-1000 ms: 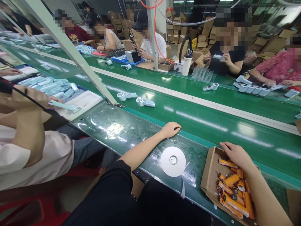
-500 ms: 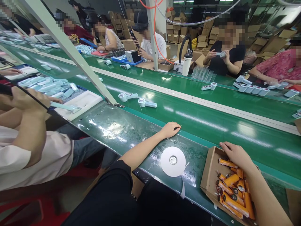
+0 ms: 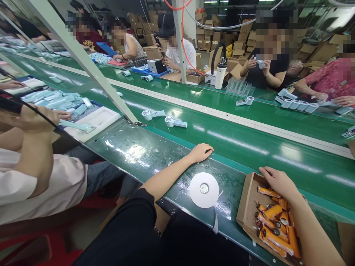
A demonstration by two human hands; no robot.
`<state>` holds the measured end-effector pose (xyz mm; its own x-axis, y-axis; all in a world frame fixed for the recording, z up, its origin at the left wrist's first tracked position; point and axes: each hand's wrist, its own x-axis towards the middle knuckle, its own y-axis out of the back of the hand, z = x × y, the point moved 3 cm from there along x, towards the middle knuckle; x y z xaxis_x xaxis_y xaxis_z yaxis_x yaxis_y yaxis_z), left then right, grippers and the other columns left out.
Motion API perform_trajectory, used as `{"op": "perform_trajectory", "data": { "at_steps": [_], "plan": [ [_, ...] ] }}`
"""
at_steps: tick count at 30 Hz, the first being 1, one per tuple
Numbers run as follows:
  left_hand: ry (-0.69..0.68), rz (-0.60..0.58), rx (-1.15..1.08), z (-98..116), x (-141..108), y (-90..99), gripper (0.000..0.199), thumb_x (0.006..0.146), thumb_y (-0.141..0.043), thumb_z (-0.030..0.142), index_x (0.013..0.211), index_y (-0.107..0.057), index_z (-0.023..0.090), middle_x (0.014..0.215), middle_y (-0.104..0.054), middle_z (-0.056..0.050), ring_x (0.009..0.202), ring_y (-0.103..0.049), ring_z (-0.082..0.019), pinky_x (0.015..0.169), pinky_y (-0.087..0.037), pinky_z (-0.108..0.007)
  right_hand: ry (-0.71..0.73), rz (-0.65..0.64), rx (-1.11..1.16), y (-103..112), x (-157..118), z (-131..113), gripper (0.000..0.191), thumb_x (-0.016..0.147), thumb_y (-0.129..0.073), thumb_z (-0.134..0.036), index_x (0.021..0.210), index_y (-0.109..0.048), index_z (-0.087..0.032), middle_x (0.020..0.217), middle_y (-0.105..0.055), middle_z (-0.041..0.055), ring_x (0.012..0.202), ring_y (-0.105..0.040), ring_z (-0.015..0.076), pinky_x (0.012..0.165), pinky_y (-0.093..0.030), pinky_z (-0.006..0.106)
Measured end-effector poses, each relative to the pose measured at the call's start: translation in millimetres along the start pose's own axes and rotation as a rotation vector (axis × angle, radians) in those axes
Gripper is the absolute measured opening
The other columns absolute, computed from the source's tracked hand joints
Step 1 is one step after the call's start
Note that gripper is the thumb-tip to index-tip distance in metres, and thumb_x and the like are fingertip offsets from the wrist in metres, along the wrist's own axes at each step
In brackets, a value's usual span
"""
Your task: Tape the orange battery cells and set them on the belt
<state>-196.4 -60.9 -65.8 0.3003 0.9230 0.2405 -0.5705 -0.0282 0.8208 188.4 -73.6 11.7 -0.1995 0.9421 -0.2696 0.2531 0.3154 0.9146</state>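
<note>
My left hand (image 3: 202, 152) rests at the belt-side edge of the dark green bench, its fingers loosely bent, with nothing visible in them. My right hand (image 3: 281, 183) lies over the far rim of an open cardboard box (image 3: 244, 203), touching it; some fingertips are hidden. Inside the box, below that hand, are several orange-wrapped cylindrical battery cells (image 3: 273, 212) with dark wire ends. Between my forearms a white tape roll (image 3: 197, 189) lies flat on the bench, a loose strip hanging over the near edge.
Two light-blue handheld fans (image 3: 169, 121) lie on the green conveyor belt (image 3: 235, 144). A slanted metal post (image 3: 91, 70) meets the bench at left. Beside me a co-worker's hand (image 3: 36, 118) is near a white tray (image 3: 102, 118). Across the belt, people handle fan parts near a white bottle (image 3: 221, 74).
The two fans on the near belt have shifted slightly right; those on the far lane have shifted slightly left. Across the belt, co-workers' hands have moved a little. Both my hands stay still.
</note>
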Motion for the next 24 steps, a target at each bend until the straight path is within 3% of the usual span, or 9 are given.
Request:
{"op": "perform_trajectory", "data": {
  "at_steps": [24],
  "plan": [
    [-0.003,0.007,-0.002,-1.0,-0.1,-0.2,0.028,0.106,-0.055,0.030,0.113,-0.082,0.024,0.115,-0.083,-0.006,0.111,-0.074,-0.022,0.107,-0.058,-0.038,-0.003,-0.005,-0.011,0.1,0.6,1.0,0.054,0.100,-0.039,-0.064,0.103,-0.081,-0.031,0.109,-0.086,0.0067,0.103,-0.079,0.0354,0.084,-0.057,0.040]
  ]
}}
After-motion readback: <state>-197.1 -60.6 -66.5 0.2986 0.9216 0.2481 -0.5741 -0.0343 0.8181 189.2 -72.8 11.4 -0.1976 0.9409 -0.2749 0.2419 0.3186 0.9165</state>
